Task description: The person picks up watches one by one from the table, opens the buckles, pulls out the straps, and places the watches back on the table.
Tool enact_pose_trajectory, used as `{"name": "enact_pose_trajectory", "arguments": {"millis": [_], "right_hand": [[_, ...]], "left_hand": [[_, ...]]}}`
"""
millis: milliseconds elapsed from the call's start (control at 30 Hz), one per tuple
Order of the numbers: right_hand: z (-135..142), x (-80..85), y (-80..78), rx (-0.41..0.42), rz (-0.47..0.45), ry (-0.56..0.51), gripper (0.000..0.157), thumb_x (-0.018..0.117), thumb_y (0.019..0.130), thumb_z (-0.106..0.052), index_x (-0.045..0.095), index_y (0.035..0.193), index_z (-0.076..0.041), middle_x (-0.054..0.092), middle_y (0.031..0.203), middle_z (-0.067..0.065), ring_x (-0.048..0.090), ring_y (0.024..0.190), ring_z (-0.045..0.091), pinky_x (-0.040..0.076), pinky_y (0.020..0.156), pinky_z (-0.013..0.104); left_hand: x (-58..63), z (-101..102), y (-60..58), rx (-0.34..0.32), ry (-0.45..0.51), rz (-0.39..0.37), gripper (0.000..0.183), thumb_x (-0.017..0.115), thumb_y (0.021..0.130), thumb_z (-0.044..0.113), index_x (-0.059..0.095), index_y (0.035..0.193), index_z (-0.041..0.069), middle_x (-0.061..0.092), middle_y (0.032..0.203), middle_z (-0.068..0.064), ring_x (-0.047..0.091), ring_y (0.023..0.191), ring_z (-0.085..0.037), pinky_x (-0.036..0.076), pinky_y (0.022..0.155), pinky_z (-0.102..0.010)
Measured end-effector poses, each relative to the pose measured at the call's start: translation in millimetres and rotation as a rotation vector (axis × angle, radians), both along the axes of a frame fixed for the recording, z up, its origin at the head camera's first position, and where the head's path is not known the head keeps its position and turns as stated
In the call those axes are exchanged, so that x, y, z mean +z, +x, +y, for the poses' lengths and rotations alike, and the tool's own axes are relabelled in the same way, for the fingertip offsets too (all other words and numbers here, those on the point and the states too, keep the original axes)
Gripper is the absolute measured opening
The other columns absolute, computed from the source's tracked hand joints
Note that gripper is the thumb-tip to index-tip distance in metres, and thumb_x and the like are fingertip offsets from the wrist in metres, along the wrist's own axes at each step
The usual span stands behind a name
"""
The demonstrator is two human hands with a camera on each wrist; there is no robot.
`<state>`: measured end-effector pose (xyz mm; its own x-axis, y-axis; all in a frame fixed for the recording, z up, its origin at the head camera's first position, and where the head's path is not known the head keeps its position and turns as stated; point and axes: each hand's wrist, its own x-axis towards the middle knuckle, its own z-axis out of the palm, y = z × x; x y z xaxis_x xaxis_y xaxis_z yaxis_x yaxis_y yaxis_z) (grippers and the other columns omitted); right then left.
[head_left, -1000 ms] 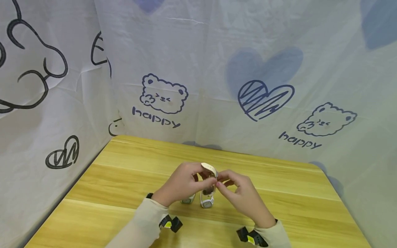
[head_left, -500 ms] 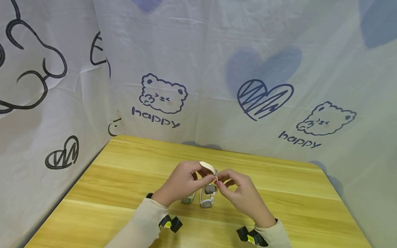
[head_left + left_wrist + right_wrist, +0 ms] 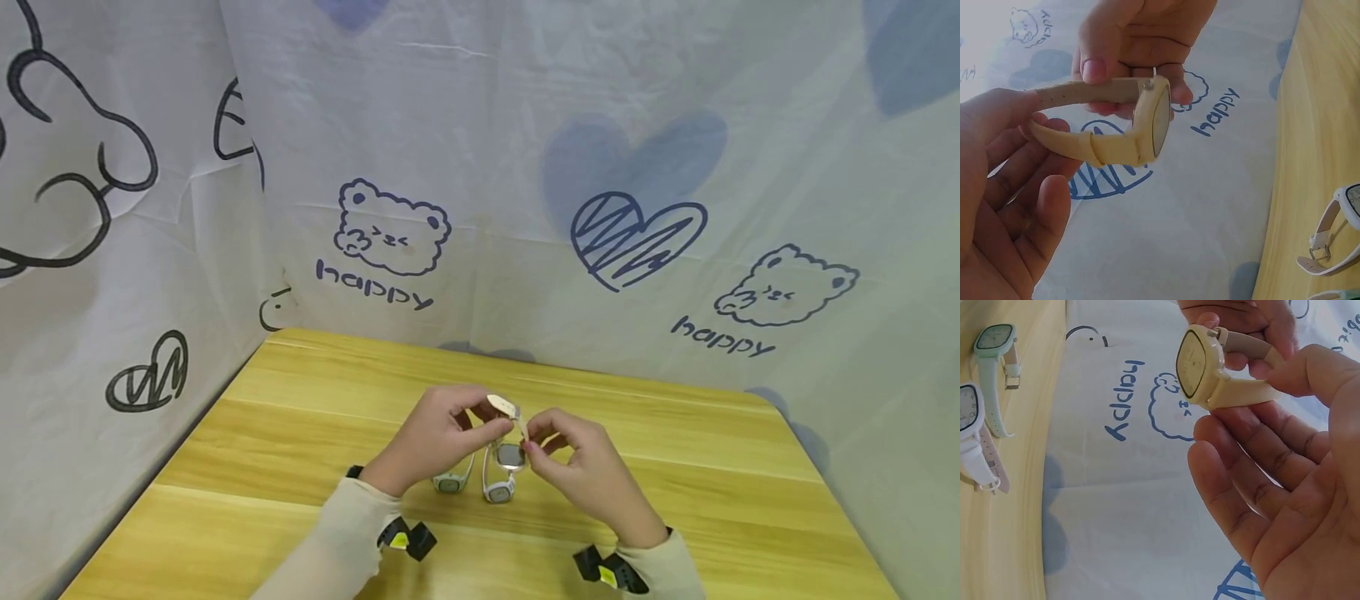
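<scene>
A cream wristwatch with a squarish case (image 3: 512,456) hangs in the air between both hands, its strap (image 3: 1244,392) bent into a loop. My left hand (image 3: 442,435) pinches one strap part between thumb and fingers. The right hand (image 3: 581,458) pinches the strap from the other side, thumb and index finger together. In the left wrist view, the cream watch (image 3: 1152,119) is seen edge on, with the right thumb on the strap near the case. The right wrist view shows its dial (image 3: 1192,365) facing left.
On the wooden table (image 3: 300,450) below the hands stand a pale green watch (image 3: 450,483) and a white watch (image 3: 498,492), side by side. A white printed cloth (image 3: 517,275) hangs behind the table and along its left side.
The cream watch's case has come out from behind the fingers, so its face shows below them. The left hand has shifted slightly left and up; the right hand has barely moved.
</scene>
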<state>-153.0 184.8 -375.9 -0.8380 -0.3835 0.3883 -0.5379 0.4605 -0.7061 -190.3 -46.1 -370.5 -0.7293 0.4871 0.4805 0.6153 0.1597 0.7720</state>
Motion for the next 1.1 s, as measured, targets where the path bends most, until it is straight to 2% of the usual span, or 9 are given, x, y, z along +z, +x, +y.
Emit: {"name": "enact_pose_trajectory", "arguments": {"millis": [133,300,433,600,867,1100], "right_hand": [[-1.8,0.0,0.3,0.007,-0.011,0.001,0.016,0.07,0.099,-0.011,0.069,0.114,-0.017,0.074,0.101,-0.003,0.069,0.093,0.009,0.06,0.081,0.034],[-3.5,-0.7,0.4,-0.01,0.055,0.005,0.015,0.07,0.1,-0.015,0.071,0.115,-0.019,0.073,0.105,-0.008,0.069,0.092,0.008,0.06,0.079,0.033],[-3.9,-1.2,0.2,-0.003,0.09,0.005,0.014,0.07,0.1,-0.012,0.073,0.112,-0.02,0.073,0.102,-0.01,0.068,0.088,0.007,0.06,0.076,0.032],[-5.2,-0.5,0.4,-0.006,0.086,0.019,0.014,0.069,0.101,-0.014,0.073,0.111,-0.022,0.073,0.101,-0.011,0.068,0.087,0.006,0.06,0.075,0.031],[-4.3,-2.1,-0.6,-0.007,0.066,-0.003,0.014,0.067,0.102,-0.013,0.072,0.113,-0.02,0.073,0.101,-0.003,0.068,0.09,0.009,0.061,0.074,0.031],[-3.3,-1.9,-1.8,-0.01,0.051,-0.005,0.013,0.068,0.102,-0.014,0.071,0.112,-0.022,0.072,0.099,-0.01,0.068,0.09,0.008,0.061,0.073,0.031]], "left_hand": [[-0.7,1.5,-0.1,-0.041,-0.006,0.009,0.008,0.073,0.098,0.022,0.077,0.103,0.017,0.075,0.092,0.007,0.069,0.081,-0.006,0.058,0.064,-0.027],[-2.6,4.1,0.7,-0.061,-0.05,-0.006,0.01,0.072,0.099,0.026,0.076,0.108,0.022,0.074,0.094,0.012,0.069,0.082,-0.004,0.057,0.062,-0.027],[-2.9,3.4,1.1,-0.056,-0.081,-0.026,0.011,0.072,0.099,0.029,0.074,0.108,0.025,0.072,0.093,0.014,0.068,0.082,-0.004,0.057,0.062,-0.027],[-2.7,1.9,0.9,-0.043,-0.107,-0.024,0.011,0.069,0.101,0.033,0.073,0.108,0.025,0.072,0.095,0.015,0.067,0.084,-0.004,0.057,0.065,-0.027],[-1.5,-2.2,-0.1,-0.021,-0.109,-0.006,0.01,0.068,0.102,0.03,0.073,0.108,0.024,0.072,0.096,0.014,0.068,0.085,-0.004,0.057,0.066,-0.028],[-0.4,-4.8,-1.5,-0.021,-0.077,-0.026,0.01,0.069,0.101,0.028,0.073,0.109,0.022,0.071,0.091,0.014,0.067,0.082,-0.005,0.057,0.066,-0.029]]}}
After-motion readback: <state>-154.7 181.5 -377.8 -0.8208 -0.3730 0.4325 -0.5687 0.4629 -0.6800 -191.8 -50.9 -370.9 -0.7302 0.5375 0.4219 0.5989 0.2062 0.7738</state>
